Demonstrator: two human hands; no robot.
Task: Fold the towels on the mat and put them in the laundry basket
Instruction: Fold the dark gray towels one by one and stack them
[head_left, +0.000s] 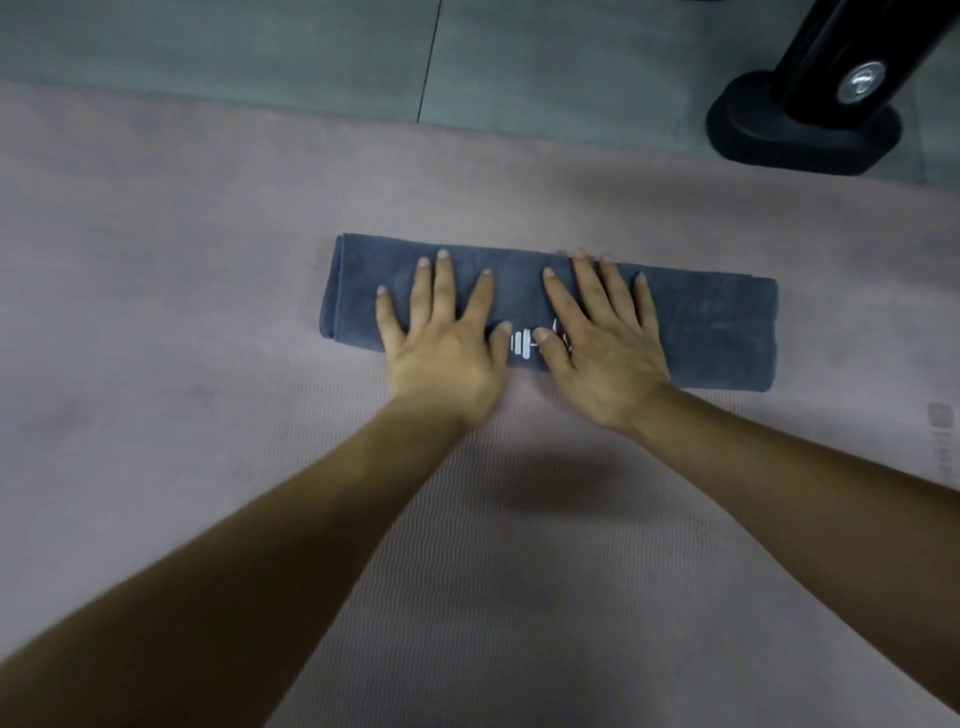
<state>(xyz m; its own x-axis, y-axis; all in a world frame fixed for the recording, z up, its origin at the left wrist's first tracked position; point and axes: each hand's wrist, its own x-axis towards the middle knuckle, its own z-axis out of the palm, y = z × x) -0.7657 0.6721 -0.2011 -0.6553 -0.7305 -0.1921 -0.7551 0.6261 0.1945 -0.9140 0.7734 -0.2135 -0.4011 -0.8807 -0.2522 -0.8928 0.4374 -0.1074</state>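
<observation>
Folded blue towel (717, 332) on mat (208, 260)

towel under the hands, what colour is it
Slate blue towel with a small white logo, seen in the head view.

Soft, matt terry towel (717, 332) lies under the left grip (441, 353) and right grip (602, 358). Beneath them, the mat (208, 260) is matt, finely ribbed. Beyond them, a glossy black stand (810, 104) with a shiny metal bolt (860, 83).

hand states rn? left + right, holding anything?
Left hand: open, fingers spread flat, pressing on the folded towel.
Right hand: open, fingers spread flat, pressing on the same towel. Neither grips it.
</observation>
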